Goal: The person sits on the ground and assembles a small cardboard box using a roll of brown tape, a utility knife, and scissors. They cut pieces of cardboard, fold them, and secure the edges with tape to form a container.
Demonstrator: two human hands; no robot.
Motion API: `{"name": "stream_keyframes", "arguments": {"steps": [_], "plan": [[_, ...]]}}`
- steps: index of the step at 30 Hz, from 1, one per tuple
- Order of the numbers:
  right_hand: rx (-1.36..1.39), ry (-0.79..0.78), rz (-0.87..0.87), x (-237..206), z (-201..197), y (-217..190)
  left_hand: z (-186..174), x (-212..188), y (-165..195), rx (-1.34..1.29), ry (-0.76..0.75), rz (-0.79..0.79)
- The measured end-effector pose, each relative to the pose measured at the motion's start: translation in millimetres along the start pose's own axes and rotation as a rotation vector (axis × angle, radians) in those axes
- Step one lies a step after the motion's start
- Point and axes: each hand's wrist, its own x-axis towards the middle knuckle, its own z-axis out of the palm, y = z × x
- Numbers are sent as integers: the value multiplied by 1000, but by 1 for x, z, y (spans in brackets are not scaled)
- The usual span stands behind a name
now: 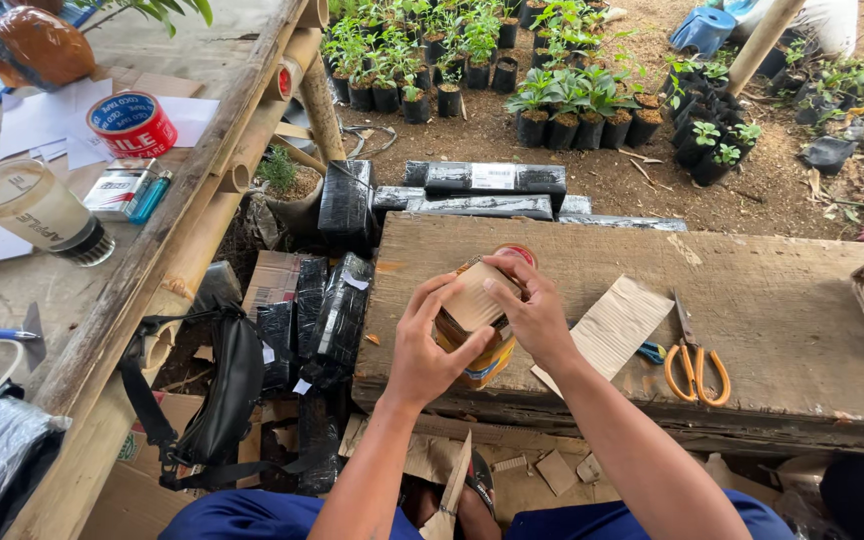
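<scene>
My left hand [422,345] and my right hand [532,315] both hold a small piece of brown cardboard [474,297] against the top of a round orange-and-yellow object [482,365], probably a tape roll or can, that stands on a wooden plank [752,330]. My left hand grips it from the left side and the cardboard's lower edge. The fingers of my right hand press the cardboard's upper right corner. A red rim [518,252] shows behind the cardboard.
Orange-handled scissors [694,368] and a cardboard strip [612,328] lie on the plank to the right. Black wrapped packages [492,190] are stacked behind and left. A bamboo-edged table holds a red tape roll [132,124] and a cup [37,210]. Potted seedlings [572,110] stand beyond.
</scene>
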Motion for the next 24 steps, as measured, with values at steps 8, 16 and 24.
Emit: {"name": "stream_keyframes", "arguments": {"steps": [8,16,24], "plan": [[115,-5,91,0,-4,0,5,0,-2,31,39,13],[355,204,34,-36,-66,63,4,-5,-13,60,73,95],[-506,-237,409,-124,-114,103,-33,-67,-77,76,219,-374]]}}
